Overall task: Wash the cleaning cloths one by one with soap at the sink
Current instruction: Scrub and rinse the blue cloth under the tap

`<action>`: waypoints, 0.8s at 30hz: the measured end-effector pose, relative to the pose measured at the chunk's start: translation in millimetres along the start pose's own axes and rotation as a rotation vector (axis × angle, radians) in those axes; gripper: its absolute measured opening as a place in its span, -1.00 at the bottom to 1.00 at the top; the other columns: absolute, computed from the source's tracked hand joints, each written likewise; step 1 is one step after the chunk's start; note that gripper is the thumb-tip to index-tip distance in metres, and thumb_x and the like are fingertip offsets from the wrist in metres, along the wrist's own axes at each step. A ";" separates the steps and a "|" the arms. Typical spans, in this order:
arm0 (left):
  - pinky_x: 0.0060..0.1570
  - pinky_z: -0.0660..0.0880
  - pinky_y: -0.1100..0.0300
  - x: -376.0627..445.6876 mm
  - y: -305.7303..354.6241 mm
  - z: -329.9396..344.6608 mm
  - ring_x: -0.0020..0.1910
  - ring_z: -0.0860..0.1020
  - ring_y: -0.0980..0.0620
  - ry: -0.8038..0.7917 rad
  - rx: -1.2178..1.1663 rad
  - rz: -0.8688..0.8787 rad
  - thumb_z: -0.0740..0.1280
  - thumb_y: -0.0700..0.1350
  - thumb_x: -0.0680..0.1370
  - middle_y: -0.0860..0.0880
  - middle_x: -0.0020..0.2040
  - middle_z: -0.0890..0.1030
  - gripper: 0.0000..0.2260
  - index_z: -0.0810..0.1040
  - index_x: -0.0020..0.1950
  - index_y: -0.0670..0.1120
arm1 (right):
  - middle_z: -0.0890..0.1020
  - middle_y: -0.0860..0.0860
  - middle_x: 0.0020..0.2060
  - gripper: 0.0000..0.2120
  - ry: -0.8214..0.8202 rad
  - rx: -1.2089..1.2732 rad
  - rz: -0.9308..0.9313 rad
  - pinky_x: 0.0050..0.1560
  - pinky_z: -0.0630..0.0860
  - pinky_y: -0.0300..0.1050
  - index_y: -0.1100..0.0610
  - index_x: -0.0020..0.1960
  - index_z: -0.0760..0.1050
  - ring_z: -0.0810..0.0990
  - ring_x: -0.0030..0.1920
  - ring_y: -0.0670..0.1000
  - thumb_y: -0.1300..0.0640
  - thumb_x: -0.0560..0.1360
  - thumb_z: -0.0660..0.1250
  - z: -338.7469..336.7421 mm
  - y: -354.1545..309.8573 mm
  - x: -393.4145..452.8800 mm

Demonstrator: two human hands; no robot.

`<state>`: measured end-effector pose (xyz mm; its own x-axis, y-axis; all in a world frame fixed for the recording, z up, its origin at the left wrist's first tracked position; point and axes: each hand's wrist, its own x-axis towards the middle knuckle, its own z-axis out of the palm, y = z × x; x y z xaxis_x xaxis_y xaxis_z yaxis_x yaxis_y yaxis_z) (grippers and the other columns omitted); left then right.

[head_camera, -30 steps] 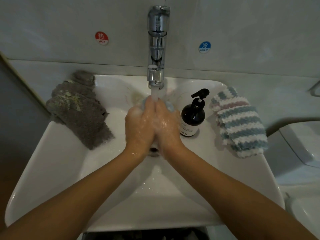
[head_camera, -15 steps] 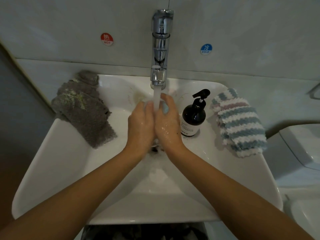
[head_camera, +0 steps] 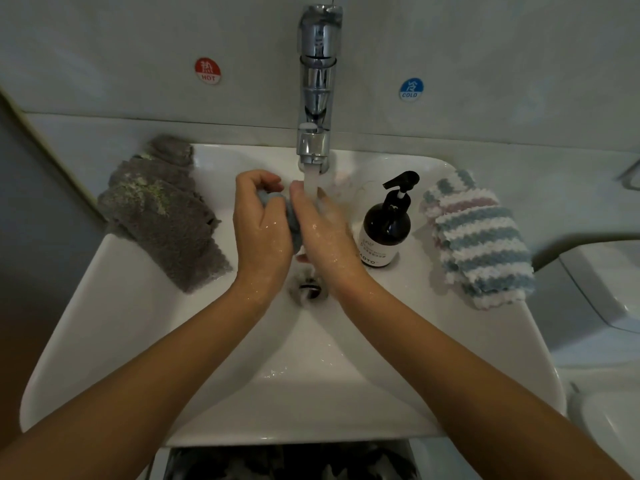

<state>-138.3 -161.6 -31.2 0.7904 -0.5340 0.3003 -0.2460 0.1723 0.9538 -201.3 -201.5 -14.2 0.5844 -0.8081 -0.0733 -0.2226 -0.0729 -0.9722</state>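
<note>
Water from the chrome faucet (head_camera: 317, 98) falls just right of a small blue-grey cloth (head_camera: 292, 220) bunched between both hands. Left hand (head_camera: 261, 223) curls round its upper end; right hand (head_camera: 325, 226), nearer the stream, presses its side, fingers fairly straight.

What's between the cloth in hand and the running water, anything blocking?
Partly. The blue cloth sits bunched between the left hand and right hand; the stream lands on the right hand's fingers, just right of the cloth.
</note>
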 end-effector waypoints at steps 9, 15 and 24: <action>-0.16 0.46 0.40 -1.3 6.4 2.8 -0.15 0.49 0.33 -0.071 -0.083 0.009 0.20 -0.15 0.55 0.09 -0.06 0.47 -0.89 0.40 0.05 0.01 | 0.61 0.01 0.08 -0.82 0.091 0.145 -0.010 -0.06 0.67 -0.07 -0.02 0.16 0.44 0.64 0.04 -0.01 -0.05 0.61 0.24 -4.6 4.7 1.3; 0.06 0.52 0.24 3.5 1.1 6.3 0.09 0.53 0.18 -0.131 0.039 -0.237 0.14 0.05 0.66 0.09 0.14 0.51 -0.71 0.39 0.37 0.06 | 0.51 -0.18 0.01 -0.59 0.220 0.180 -0.105 -0.17 0.48 -0.50 0.05 0.32 0.44 0.51 -0.02 -0.24 0.35 0.53 0.23 -13.5 4.1 1.7; -0.15 0.51 0.44 -6.0 7.8 5.5 -0.05 0.54 0.38 -0.143 0.017 -0.097 0.22 -0.32 0.58 0.15 0.06 0.49 -0.66 0.35 0.28 0.00 | 0.46 -0.24 -0.01 -0.58 0.247 0.220 -0.119 -0.09 0.52 -0.42 0.04 0.47 0.27 0.53 0.00 -0.20 0.15 0.64 0.21 -12.5 1.8 -0.8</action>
<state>-148.0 -161.6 -25.5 0.7234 -0.6598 0.2035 -0.1827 0.1012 0.9779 -211.9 -208.2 -13.0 0.3835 -0.9206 0.0738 0.0251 -0.0695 -0.9973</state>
